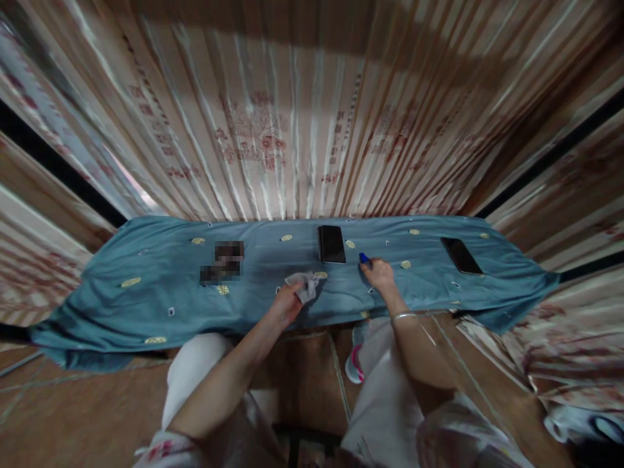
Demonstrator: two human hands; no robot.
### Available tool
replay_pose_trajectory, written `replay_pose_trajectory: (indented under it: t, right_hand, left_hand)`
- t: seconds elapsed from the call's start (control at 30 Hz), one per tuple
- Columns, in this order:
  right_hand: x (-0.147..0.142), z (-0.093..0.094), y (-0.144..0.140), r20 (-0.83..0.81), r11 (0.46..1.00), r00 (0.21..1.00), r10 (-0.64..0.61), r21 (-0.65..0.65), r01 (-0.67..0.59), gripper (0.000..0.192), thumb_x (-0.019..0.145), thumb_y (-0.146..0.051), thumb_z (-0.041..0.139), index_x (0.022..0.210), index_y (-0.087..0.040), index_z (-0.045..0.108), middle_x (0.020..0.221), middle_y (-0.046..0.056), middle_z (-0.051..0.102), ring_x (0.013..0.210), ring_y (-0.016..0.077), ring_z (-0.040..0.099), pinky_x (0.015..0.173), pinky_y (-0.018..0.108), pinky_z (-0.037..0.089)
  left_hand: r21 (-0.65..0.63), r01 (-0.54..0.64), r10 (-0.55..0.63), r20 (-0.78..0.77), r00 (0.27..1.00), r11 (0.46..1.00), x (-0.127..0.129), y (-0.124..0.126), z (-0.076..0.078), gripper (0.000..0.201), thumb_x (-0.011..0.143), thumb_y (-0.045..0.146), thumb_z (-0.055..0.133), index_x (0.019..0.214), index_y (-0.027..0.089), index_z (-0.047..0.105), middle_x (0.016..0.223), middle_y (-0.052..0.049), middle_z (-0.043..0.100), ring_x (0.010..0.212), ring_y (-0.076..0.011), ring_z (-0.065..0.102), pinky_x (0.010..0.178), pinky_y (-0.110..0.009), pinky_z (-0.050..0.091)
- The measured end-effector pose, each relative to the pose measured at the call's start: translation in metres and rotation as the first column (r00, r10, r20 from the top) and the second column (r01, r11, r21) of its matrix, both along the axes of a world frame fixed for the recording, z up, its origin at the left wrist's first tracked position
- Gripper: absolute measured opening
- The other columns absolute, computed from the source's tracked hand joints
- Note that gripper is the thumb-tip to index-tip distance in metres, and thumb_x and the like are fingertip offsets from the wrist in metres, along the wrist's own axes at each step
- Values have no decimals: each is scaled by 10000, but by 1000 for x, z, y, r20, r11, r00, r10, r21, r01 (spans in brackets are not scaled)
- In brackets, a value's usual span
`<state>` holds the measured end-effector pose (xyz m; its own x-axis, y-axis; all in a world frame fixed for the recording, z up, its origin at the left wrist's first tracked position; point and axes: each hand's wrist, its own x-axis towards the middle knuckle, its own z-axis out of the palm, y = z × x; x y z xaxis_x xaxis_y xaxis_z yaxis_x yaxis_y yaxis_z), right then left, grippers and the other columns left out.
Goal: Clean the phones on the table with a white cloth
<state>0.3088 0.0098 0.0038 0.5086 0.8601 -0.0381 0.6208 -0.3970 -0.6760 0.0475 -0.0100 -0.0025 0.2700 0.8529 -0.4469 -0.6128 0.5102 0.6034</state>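
Note:
My left hand [286, 302] grips a crumpled grey cloth [304, 285] at the near edge of a table covered with a teal patterned cover [160, 279]. My right hand [379, 273] rests on the cover and closes around a small blue object [363, 258], whose tip sticks out past the fingers. A black phone [331, 244] lies flat just beyond and between both hands. A bangle circles my right wrist.
A second black phone [461, 255] lies at the right end of the cover. A blurred dark patch [223, 261] sits left of centre. Pleated beige curtains [292, 130] hang right behind the table. Brown tiled floor and my knees lie below.

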Motion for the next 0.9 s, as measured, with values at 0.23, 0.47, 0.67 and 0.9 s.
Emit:
replay_pose_trajectory:
  t: [0.23,0.47,0.67,0.9]
  right_hand:
    - [-39,13,-20,-553,977,817,163,209,-53,391,789,-468,515,950,-156,688,979,93,724,793,194,669,633,271,511]
    - [-116,20,-28,-941,893,-12,337,324,-312,307,712,-396,683,857,-126,709,859,80,714,626,122,582,540,223,471]
    - [-129,18,-23,-946,864,6,325,295,-408,327,762,-433,584,893,-149,678,888,81,699,586,116,525,523,225,432]
    - [-144,23,-22,-933,834,153,325,207,-512,579,820,-393,397,1369,-212,433,998,86,690,550,121,506,469,225,396]
  left_hand:
    - [225,-17,72,-240,968,974,-20,-21,3,238,747,367,697,790,134,723,780,-95,727,844,-229,672,842,-317,479]
    - [21,-66,69,-177,982,998,-32,-14,-4,329,702,457,723,752,132,708,779,-90,735,858,-246,677,851,-353,496]
    - [-124,-27,33,49,998,992,-49,-8,7,337,925,346,458,918,106,694,890,-102,739,989,-235,668,955,-368,479]
    - [-130,-93,118,194,974,987,-56,-5,15,377,975,282,349,950,106,682,872,-84,727,888,-167,685,950,-307,482]
